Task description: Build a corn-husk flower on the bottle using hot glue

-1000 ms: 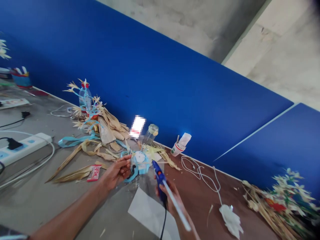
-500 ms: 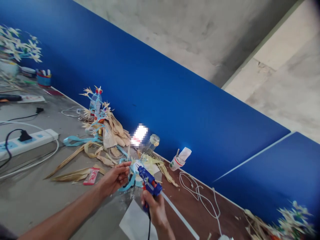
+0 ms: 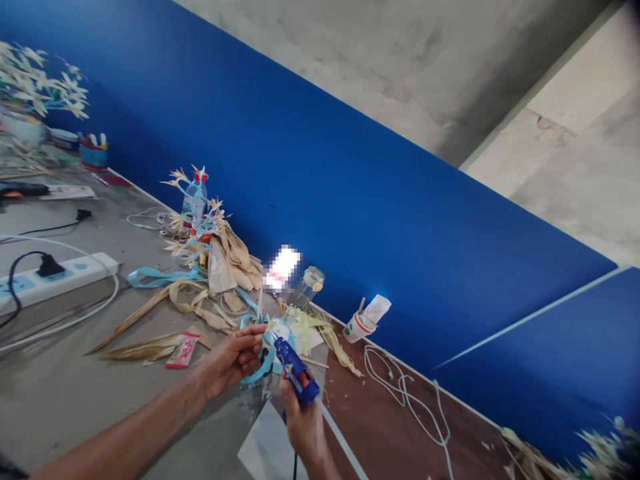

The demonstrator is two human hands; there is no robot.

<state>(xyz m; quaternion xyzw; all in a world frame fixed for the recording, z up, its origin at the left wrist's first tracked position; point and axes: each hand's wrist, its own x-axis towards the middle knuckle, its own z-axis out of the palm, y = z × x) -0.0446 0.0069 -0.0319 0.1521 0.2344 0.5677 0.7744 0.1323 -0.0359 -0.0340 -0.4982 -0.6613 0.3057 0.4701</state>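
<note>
My right hand (image 3: 306, 427) is wrapped around a blue hot glue gun (image 3: 295, 370), with a long white glue stick (image 3: 340, 437) sticking out of its back. The nozzle points up and left, close to the fingertips of my left hand (image 3: 239, 353). Those fingers are pinched together on something pale and small that I cannot make out. Light-blue ribbon (image 3: 261, 377) curls just beyond and below the left fingers. Pale husk scraps (image 3: 307, 321) lie behind the nozzle.
Dried corn husks (image 3: 145, 347) and a red packet (image 3: 183, 351) lie to the left. A husk-flower arrangement (image 3: 197, 220) stands before a bottle. Further around are a power strip (image 3: 75, 283), a glass jar (image 3: 311, 283), a white cup (image 3: 357, 327), a white cable (image 3: 400, 387) and a blue partition (image 3: 350, 200).
The glue gun has turned slightly in my right hand, its nozzle staying by the left fingertips. My left hand keeps its pinch. The view has shifted a little.
</note>
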